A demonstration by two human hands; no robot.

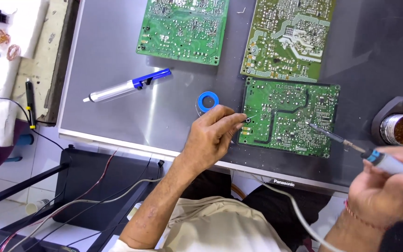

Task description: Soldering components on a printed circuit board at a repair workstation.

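The left hand (212, 135) pinches a thin solder wire (253, 116) at the left edge of the nearest green circuit board (288, 116) on the grey metal sheet (117, 116) — while the right hand (390, 191) grips a soldering iron (350, 145), its tip touching the board — a blue solder spool (208, 101) lies just beside the left hand.

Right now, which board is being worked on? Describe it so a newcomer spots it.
Start at the grey metal sheet with three green boards. It is the lowest board, right of the blue solder reel. Only it has the soldering iron tip on it and the left hand at its edge.
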